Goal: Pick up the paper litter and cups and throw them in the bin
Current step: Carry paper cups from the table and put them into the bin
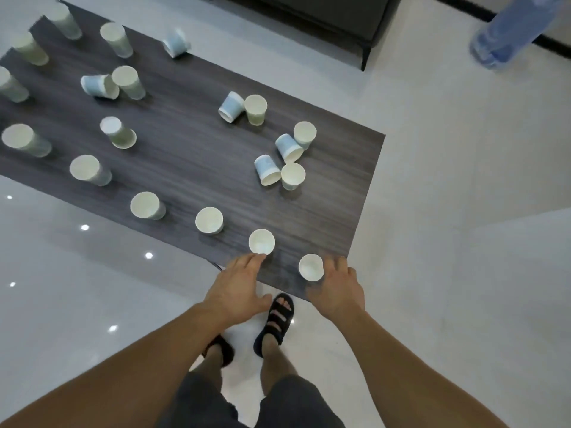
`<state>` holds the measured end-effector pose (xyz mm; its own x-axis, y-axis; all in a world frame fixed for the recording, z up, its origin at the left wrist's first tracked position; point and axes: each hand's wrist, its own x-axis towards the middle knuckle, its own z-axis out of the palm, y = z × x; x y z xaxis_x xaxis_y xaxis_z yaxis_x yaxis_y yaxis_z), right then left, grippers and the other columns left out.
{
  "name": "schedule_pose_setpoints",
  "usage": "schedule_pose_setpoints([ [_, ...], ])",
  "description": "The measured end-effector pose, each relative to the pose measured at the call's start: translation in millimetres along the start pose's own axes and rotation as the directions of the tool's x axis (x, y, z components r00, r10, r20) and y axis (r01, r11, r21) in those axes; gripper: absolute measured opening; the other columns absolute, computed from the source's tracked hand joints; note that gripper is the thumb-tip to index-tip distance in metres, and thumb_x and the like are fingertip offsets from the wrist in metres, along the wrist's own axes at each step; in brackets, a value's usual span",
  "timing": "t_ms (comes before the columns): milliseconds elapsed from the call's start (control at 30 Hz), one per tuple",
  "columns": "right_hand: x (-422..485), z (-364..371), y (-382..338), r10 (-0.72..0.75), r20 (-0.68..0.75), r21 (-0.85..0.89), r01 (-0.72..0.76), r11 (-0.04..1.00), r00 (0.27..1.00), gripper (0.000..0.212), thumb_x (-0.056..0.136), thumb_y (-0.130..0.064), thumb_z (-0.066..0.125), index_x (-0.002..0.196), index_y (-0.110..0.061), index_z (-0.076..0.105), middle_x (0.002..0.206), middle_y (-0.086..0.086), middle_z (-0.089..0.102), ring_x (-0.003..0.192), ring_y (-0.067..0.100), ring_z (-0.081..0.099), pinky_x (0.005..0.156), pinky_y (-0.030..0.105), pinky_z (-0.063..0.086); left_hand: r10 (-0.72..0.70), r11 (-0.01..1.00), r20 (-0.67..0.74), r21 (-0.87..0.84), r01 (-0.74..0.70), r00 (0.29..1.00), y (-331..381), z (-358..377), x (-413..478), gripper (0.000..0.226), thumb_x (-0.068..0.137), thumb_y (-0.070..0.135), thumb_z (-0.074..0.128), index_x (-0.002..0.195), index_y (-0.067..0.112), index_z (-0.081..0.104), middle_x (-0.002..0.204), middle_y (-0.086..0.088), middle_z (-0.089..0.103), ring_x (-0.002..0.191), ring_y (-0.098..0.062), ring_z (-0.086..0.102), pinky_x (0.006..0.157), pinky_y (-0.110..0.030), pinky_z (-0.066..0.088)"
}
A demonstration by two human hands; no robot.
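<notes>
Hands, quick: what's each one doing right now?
Left hand: open, fingertips at the left cup, holding nothing.
Right hand: open, beside the corner cup, holding nothing.

A long, dark grey wood-grain tabletop (191, 156) is seen set slantwise on a glossy white tiled floor (448, 180). Small bright light reflections (85, 227) are scattered on the floor off the tabletop's near long edge. Beyond its far long edge, a black low piece of furniture (309, 13) with a thin leg is placed. A blurred pale blue shape (509, 32) is seen well apart from the far right corner; its nature cannot be told. Just off the near right corner, a black strapped sandal (278, 319) is planted on the floor, with dark grey shorts (200, 403) below it.
</notes>
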<state>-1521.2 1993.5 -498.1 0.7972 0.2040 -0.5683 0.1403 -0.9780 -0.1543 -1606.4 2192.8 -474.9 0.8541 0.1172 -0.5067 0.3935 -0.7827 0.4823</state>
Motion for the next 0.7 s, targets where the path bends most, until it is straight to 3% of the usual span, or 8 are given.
schedule_pose_setpoints([
  [200, 55, 49, 8, -0.001, 0.041, -0.036, 0.003, 0.999, 0.999, 0.086, 0.077, -0.042, 0.068, 0.147, -0.030, 0.019, 0.147, 0.001, 0.023, 0.124, 0.032, 0.039, 0.084, 0.038, 0.047, -0.067, 0.994, -0.024, -0.091, 0.065, 0.997, -28, 61, 24, 0.081, 0.079, 0.047, 0.065, 0.147, 0.026, 0.027, 0.150, 0.005, 0.033, 0.135, -0.016, 0.031, 0.109, -0.029, 0.030],
  [433, 56, 69, -1, -0.022, 0.003, 0.098, 0.022, 0.995, 1.000, 0.071, 0.081, -0.033, 0.068, 0.142, -0.023, 0.034, 0.134, 0.006, 0.042, 0.113, 0.031, 0.051, 0.084, 0.040, 0.048, -0.123, 0.979, -0.014, -0.164, 0.120, 0.992, -54, 90, 23, 0.086, 0.075, 0.046, 0.072, 0.146, 0.029, 0.027, 0.150, 0.006, 0.036, 0.136, -0.015, 0.033, 0.107, -0.031, 0.033],
  [600, 16, 47, -60, -0.207, 0.039, 0.256, 0.190, 0.948, 0.978, 0.074, 0.079, -0.044, 0.068, 0.143, -0.029, 0.034, 0.135, -0.004, 0.044, 0.114, 0.019, 0.052, 0.082, 0.029, 0.042, -0.057, 0.956, -0.061, -0.291, 0.037, 0.997, -55, 64, 15, 0.093, 0.071, 0.045, 0.074, 0.146, 0.030, 0.023, 0.148, 0.009, 0.036, 0.134, -0.012, 0.034, 0.104, -0.022, 0.028],
  [700, -1, 32, -100, -0.313, 0.065, 0.335, 0.274, 0.901, 0.948, 0.075, 0.078, -0.050, 0.067, 0.143, -0.031, 0.035, 0.136, -0.008, 0.044, 0.119, 0.013, 0.049, 0.090, 0.026, 0.043, -0.033, 0.921, -0.102, -0.390, -0.010, 0.994, -64, 38, 9, 0.096, 0.061, 0.045, 0.080, 0.142, 0.032, 0.029, 0.140, 0.012, 0.044, 0.127, -0.010, 0.041, 0.104, -0.032, 0.040],
])
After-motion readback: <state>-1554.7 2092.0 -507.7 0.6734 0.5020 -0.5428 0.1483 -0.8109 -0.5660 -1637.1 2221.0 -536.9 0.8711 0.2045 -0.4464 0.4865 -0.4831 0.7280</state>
